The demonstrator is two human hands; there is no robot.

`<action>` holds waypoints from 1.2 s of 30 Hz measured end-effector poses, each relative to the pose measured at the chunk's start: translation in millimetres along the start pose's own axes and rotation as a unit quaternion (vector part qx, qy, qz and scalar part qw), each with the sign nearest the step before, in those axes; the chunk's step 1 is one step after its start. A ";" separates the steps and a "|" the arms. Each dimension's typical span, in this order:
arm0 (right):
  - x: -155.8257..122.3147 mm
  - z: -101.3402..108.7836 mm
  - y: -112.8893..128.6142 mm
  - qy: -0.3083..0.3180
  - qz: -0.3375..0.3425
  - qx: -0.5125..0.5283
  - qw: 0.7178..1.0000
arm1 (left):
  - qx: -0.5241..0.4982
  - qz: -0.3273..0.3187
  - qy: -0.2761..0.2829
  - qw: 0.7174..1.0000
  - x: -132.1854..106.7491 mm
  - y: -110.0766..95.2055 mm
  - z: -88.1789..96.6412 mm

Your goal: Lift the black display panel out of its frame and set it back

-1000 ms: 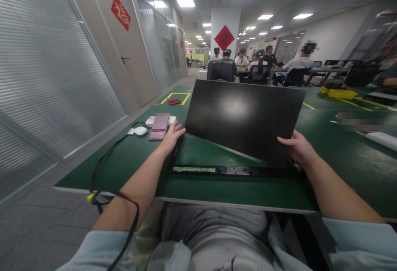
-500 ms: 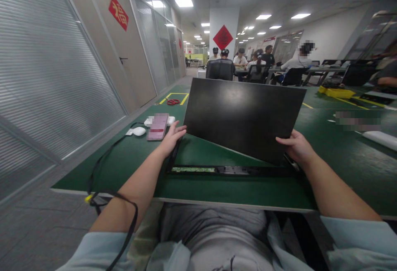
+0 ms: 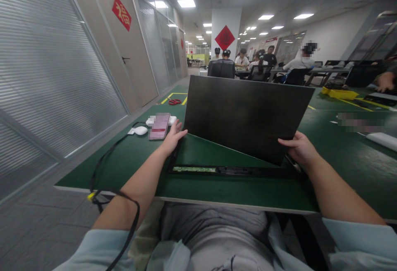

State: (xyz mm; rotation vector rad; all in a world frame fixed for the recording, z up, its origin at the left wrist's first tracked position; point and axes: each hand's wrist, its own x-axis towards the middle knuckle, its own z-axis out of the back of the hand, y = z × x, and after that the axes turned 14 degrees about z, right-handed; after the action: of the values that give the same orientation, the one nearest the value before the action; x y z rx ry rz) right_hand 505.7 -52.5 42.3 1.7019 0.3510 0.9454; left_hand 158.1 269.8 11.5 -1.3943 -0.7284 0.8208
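Observation:
A large dark flat screen panel [image 3: 245, 114] is tilted up above a thin black frame [image 3: 254, 171] lying on the green table. My right hand [image 3: 300, 149] grips the panel near its lower right corner, thumb on the front face and the other fingers behind, partly hidden. At the lower left corner, the thumb of my left hand [image 3: 172, 138] reaches the panel's edge while its fingers are stretched out and apart beside it. A strip of green circuit board [image 3: 194, 169] shows along the frame's near side. The panel hides the frame's far part.
Left of the panel lie a pink phone [image 3: 159, 126], a white rounded piece [image 3: 141, 130] on a black cable [image 3: 107, 155], and red-handled scissors [image 3: 174, 102]. A yellow tray [image 3: 339, 93] stands at the far right. People sit at desks [image 3: 328, 70] beyond.
The panel has tipped slightly and the bright reflection on its face is gone. My left fingers have lifted and spread a little; the right hand keeps its grip.

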 end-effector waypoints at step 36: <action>-13.5 -3.4 22.2 0.128 -0.053 -0.004 0.990 | -0.011 -0.060 -0.035 0.998 0.1 0.2 -0.2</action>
State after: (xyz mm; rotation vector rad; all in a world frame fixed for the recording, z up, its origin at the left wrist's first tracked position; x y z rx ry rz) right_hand 489.6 -66.9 57.1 1.5408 0.6000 1.0878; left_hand 158.3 269.8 11.3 -1.3332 -0.8685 0.7718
